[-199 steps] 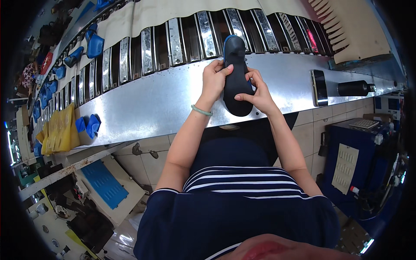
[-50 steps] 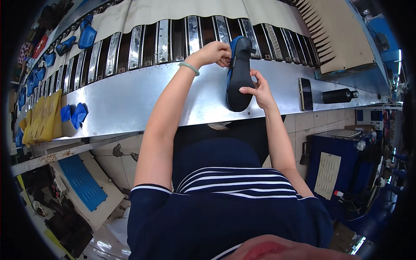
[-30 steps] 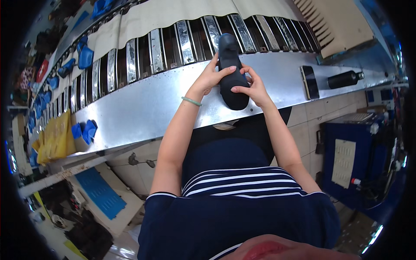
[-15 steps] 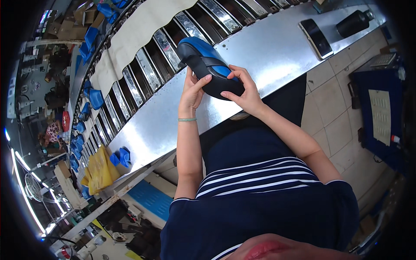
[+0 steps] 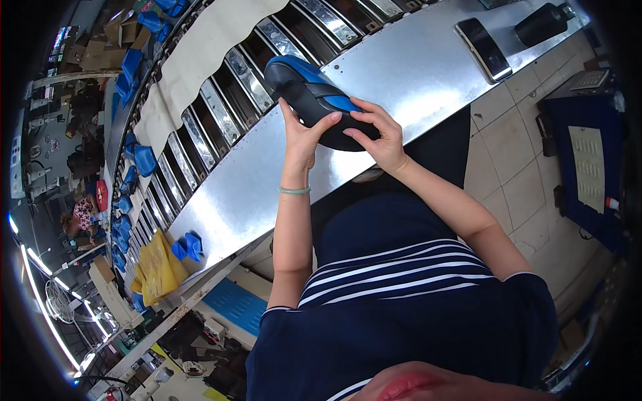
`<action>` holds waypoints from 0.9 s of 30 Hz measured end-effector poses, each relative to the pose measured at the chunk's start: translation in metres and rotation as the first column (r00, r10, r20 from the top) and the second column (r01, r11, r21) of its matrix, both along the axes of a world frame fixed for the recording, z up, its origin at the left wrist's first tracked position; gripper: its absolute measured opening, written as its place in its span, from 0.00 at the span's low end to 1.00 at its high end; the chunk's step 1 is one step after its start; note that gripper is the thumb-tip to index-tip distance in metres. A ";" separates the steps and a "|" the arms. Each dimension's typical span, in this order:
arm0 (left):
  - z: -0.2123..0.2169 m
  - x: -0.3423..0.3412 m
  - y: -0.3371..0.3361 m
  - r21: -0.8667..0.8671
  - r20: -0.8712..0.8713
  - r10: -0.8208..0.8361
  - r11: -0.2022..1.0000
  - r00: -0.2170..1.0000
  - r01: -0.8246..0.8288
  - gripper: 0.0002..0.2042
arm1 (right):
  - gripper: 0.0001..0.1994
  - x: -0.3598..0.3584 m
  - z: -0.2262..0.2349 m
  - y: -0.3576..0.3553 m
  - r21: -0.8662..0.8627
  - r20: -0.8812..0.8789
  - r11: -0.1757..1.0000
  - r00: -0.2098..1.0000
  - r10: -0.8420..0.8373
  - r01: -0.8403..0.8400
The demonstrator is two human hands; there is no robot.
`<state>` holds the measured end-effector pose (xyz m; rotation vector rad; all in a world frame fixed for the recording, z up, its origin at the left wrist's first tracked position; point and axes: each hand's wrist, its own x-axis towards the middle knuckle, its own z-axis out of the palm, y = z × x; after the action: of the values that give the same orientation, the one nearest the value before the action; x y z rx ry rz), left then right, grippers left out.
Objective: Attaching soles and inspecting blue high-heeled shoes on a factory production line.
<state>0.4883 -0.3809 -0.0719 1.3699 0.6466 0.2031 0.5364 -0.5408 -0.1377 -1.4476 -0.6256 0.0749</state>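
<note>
head view: both hands' fingers grip blue-black shoe (image 5: 314, 100), hiding its heel.

The left hand (image 5: 302, 137) and right hand (image 5: 376, 130) are covering part of the shoe (image 5: 314, 100), hiding its near side. The bottle (image 5: 543, 23) on the worktop (image 5: 401, 73) is running out past the picture's edge.

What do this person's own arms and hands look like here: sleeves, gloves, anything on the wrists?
Both forearms are bare, with no gloves on the left hand or the right hand. A thin pale green bangle circles the left wrist; the right wrist shows nothing worn. The short sleeves belong to a dark navy top with white stripes, ending above the elbows.
</note>
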 end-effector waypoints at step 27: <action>0.016 -0.045 -0.001 0.826 0.000 -0.240 0.547 0.971 0.135 0.15 | 0.18 0.057 0.038 -0.029 -0.439 0.301 0.898 0.947 0.110 0.035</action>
<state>0.4435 -0.3820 -0.0564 2.3196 0.2756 0.4464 0.5935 -0.5699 -0.0996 -1.9097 -0.9473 0.0108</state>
